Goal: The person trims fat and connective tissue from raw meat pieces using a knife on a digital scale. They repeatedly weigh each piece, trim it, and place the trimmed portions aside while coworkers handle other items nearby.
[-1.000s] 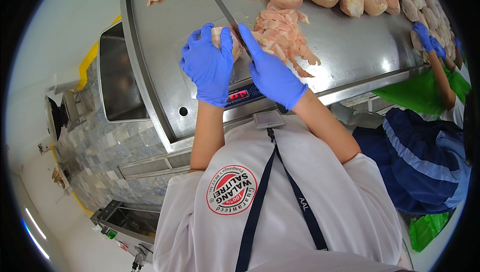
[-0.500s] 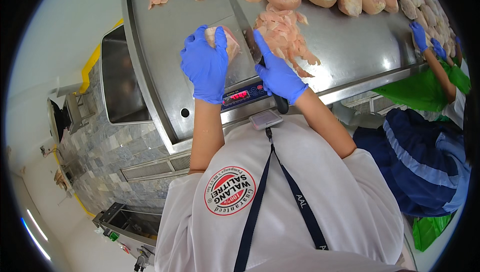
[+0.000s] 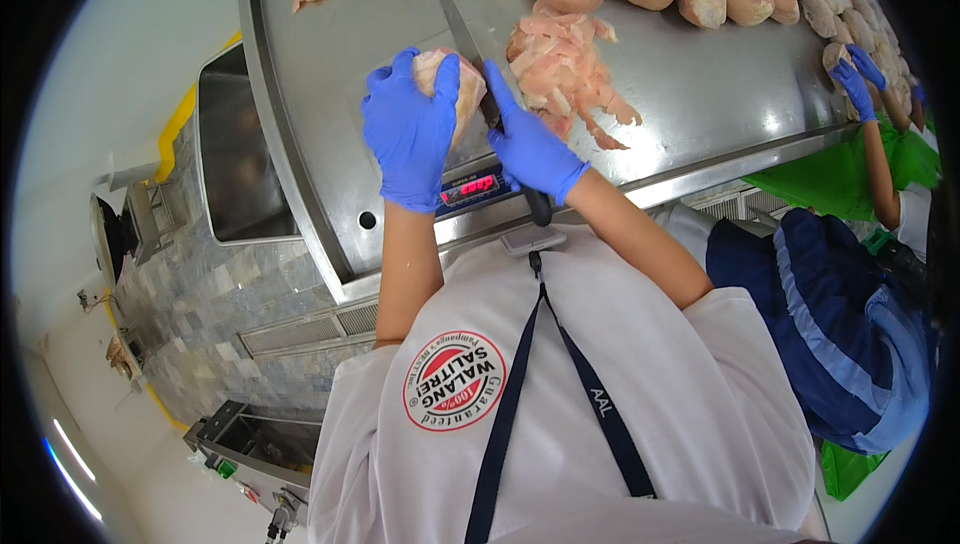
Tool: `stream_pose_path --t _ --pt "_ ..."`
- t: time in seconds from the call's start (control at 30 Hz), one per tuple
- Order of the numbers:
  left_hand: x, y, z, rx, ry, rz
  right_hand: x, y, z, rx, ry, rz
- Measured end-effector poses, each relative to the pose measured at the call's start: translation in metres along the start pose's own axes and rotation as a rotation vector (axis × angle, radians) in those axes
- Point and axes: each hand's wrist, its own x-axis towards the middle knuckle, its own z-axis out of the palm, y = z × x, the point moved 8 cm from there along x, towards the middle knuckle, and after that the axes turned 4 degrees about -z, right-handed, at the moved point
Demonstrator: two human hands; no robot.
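- From my seat, I see the left hand (image 3: 410,129) cupped over the piece of meat (image 3: 468,104), fingers partly bent and holding it down near the front of the counter (image 3: 690,84).
- The right hand (image 3: 530,139) is closed round the knife (image 3: 457,19), forefinger stretched along it, blade pointing away from the body.
- The blade runs along the meat's right side; I cannot tell whether it bites in.
- I'd take long, light strokes, keep the blade close to the surface for thin slices, and curl the left fingertips and thumb back from the edge.
- The pile of slices (image 3: 560,69) lies just right of the blade, so I'd limit sideways swing there.
- Bare steel lies left of the left hand, short of the sink (image 3: 235,134).
- The scale's display (image 3: 472,187) sits below the wrists; I'd keep the knife's butt off it.
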Motion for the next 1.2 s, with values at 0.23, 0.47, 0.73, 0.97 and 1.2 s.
stream_pose_path --t 0.23,0.47,0.73,0.97,1.2 --pt "0.014 -0.047 -0.022 -0.683 0.020 0.038 0.003 0.013 -0.055 -0.077 -0.001 0.105" --pt "-0.006 -0.106 -0.070 -0.876 0.132 -0.199 -0.030 0.045 -0.135 -0.222 0.337 0.085" --pt "-0.014 -0.055 -0.082 -0.568 -0.042 -0.022 -0.046 0.026 -0.135 -0.326 0.449 -0.284" --pt "-0.017 0.009 -0.019 -0.025 -0.087 0.193 -0.055 0.007 -0.092 -0.169 0.425 -0.283" --pt "-0.003 -0.002 0.005 -0.260 -0.202 0.166 -0.060 0.014 -0.053 -0.395 0.367 -0.224"
